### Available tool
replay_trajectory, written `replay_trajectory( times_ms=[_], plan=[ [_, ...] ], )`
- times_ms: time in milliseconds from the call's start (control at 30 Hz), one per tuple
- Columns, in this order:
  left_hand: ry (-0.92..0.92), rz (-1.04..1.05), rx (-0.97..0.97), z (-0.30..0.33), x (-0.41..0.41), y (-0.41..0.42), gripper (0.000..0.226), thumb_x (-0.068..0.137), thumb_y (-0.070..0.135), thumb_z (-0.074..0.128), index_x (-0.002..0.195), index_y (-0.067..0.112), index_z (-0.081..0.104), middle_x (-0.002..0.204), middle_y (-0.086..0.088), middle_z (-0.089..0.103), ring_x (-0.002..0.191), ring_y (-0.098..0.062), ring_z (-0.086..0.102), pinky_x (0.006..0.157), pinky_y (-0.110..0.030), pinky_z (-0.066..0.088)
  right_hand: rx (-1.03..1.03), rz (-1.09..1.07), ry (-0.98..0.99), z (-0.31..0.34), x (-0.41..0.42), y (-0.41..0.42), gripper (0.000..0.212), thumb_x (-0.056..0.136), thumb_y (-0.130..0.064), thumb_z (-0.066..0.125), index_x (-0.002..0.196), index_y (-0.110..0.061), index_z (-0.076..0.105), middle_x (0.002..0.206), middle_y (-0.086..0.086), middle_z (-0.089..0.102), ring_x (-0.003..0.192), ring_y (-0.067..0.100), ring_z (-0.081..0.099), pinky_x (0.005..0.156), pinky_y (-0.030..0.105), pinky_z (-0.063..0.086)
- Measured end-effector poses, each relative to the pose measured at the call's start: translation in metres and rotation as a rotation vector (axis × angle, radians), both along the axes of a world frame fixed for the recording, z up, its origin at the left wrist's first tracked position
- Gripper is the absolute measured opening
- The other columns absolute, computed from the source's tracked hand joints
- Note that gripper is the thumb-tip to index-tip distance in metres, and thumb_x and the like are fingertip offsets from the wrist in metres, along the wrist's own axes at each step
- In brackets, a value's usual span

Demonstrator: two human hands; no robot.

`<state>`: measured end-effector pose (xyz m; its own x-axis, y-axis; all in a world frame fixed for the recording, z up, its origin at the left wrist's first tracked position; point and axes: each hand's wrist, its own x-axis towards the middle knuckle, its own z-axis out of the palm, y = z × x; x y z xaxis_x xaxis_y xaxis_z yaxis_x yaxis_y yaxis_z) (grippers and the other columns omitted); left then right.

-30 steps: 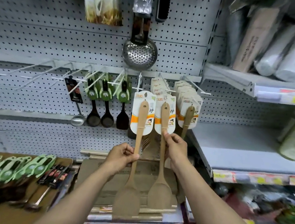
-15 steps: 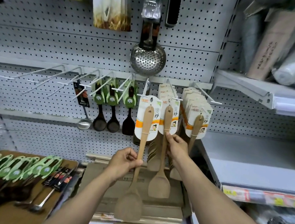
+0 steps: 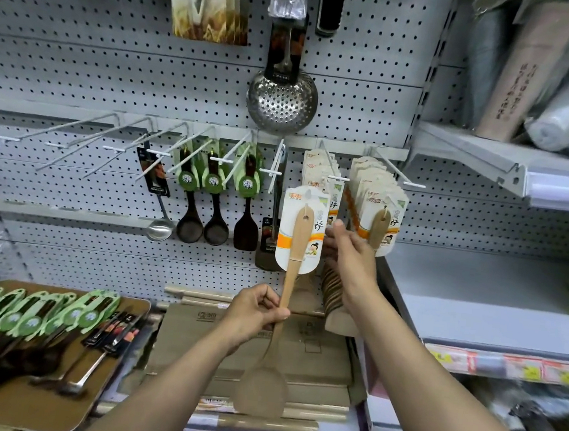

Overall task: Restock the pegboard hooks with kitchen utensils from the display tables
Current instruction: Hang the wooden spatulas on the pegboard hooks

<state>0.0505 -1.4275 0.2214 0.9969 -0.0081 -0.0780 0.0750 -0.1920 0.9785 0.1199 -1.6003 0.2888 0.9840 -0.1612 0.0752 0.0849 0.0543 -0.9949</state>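
Spatula (image 3: pixel 289 284), one, gripped by left hand (image 3: pixel 254 314); right hand (image 3: pixel 350 252), earlier holding a second spatula, now reaches among hung cards, grip unclear.

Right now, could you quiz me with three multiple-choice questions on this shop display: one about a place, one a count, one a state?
1. Where does the round perforated steel skimmer hang?
A. above the row of white hooks
B. on the brown tray
C. on the grey shelf at the right

2. How many green-carded dark utensils hang on the pegboard?
A. one
B. three
C. six

3. What is the left hand doing?
A. resting flat on the cardboard box
B. hanging free
C. gripping the handle of a carded wooden spatula

Answers:
1 A, it hangs from a higher peg over the hook row.
2 B, two round spoons and one flat turner hang side by side.
3 C, its fingers curl round the handle.
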Motion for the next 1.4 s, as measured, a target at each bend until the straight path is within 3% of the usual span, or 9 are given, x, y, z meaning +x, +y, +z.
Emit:
replay_trajectory(
  times_ms=[100, 167, 400, 567, 733, 867, 1000, 1233, 1400],
  plan=[
    [0.011, -0.033, -0.013, -0.001, 0.002, -0.013, 0.021, 0.079, 0.001, 0.076, 0.077, 0.010, 0.057, 0.074, -0.011, 0.059, 0.072, -0.025, 0.061, 0.073, -0.040, 0.054, 0.023, -0.047, -0.088, 0.012, -0.003, -0.001, 0.026, 0.093, -0.037, 0.068, 0.086, -0.012, 0.071, 0.089, -0.002, 0.072, 0.088, 0.010, 0.063, 0.081, 0.025, 0.048],
    [0.009, -0.045, -0.014, 0.000, 0.004, -0.021, 0.021, 0.079, 0.000, 0.076, 0.078, 0.009, 0.057, 0.074, -0.011, 0.058, 0.071, -0.024, 0.061, 0.072, -0.038, 0.054, 0.006, -0.090, -0.102, 0.015, 0.000, -0.004, 0.023, 0.092, -0.031, 0.070, 0.081, -0.011, 0.071, 0.079, -0.001, 0.068, 0.077, 0.011, 0.059, 0.075, 0.026, 0.046],
    [0.021, -0.048, -0.090, 0.001, 0.011, -0.035, 0.017, 0.083, 0.005, 0.073, 0.077, 0.010, 0.058, 0.072, -0.005, 0.061, 0.066, -0.015, 0.064, 0.062, -0.027, 0.057, -0.023, -0.125, -0.045, 0.019, 0.014, -0.008, 0.019, 0.086, -0.031, 0.076, 0.073, -0.017, 0.073, 0.077, 0.001, 0.074, 0.079, 0.018, 0.066, 0.091, 0.046, 0.055],
    [0.007, -0.058, -0.095, -0.002, 0.018, -0.034, 0.015, 0.084, 0.007, 0.072, 0.079, 0.010, 0.059, 0.072, -0.001, 0.064, 0.065, -0.010, 0.066, 0.065, -0.028, 0.057, -0.011, -0.121, -0.089, 0.027, 0.014, -0.006, 0.017, 0.088, -0.026, 0.074, 0.078, -0.013, 0.073, 0.077, 0.004, 0.069, 0.074, 0.013, 0.058, 0.078, 0.030, 0.050],
    [0.005, -0.063, -0.103, -0.002, 0.031, -0.035, 0.016, 0.084, 0.006, 0.073, 0.078, 0.010, 0.059, 0.069, 0.001, 0.064, 0.062, -0.009, 0.066, 0.060, -0.026, 0.055, -0.015, -0.136, -0.077, 0.028, 0.026, -0.007, 0.020, 0.090, -0.028, 0.073, 0.078, -0.012, 0.072, 0.073, 0.000, 0.066, 0.070, 0.010, 0.055, 0.073, 0.025, 0.047],
    [0.013, -0.056, -0.093, -0.003, 0.045, -0.038, 0.016, 0.083, 0.007, 0.074, 0.078, 0.010, 0.059, 0.070, 0.000, 0.065, 0.064, -0.011, 0.066, 0.062, -0.029, 0.056, -0.006, -0.067, -0.096, 0.027, 0.032, -0.004, 0.024, 0.087, -0.031, 0.075, 0.085, -0.008, 0.071, 0.078, 0.003, 0.064, 0.072, 0.010, 0.055, 0.072, 0.023, 0.046],
    [0.016, -0.042, -0.063, -0.005, 0.059, -0.041, 0.016, 0.084, 0.007, 0.073, 0.080, 0.009, 0.058, 0.069, 0.002, 0.065, 0.062, -0.008, 0.066, 0.063, -0.029, 0.057, -0.060, -0.050, -0.076, 0.023, 0.044, -0.003, 0.025, 0.085, -0.021, 0.078, 0.097, -0.001, 0.069, 0.085, 0.011, 0.065, 0.077, 0.017, 0.059, 0.079, 0.036, 0.053],
    [0.015, -0.018, -0.005, -0.011, 0.089, -0.044, 0.017, 0.084, 0.007, 0.073, 0.079, 0.009, 0.057, 0.072, -0.003, 0.063, 0.074, -0.020, 0.067, 0.074, -0.041, 0.059, -0.095, -0.053, -0.074, 0.019, 0.063, -0.003, 0.024, 0.085, -0.020, 0.078, 0.101, -0.004, 0.069, 0.100, 0.021, 0.072, 0.082, 0.017, 0.063, 0.088, 0.039, 0.055],
    [0.000, 0.009, 0.028, -0.016, 0.109, -0.041, 0.015, 0.086, 0.007, 0.072, 0.081, 0.009, 0.057, 0.070, 0.000, 0.058, 0.059, -0.003, 0.062, 0.055, -0.021, 0.054, -0.106, -0.043, -0.086, 0.014, 0.069, -0.004, 0.022, 0.085, -0.021, 0.078, 0.100, -0.008, 0.069, 0.103, 0.021, 0.072, 0.085, 0.017, 0.065, 0.088, 0.037, 0.055]
  ],
)
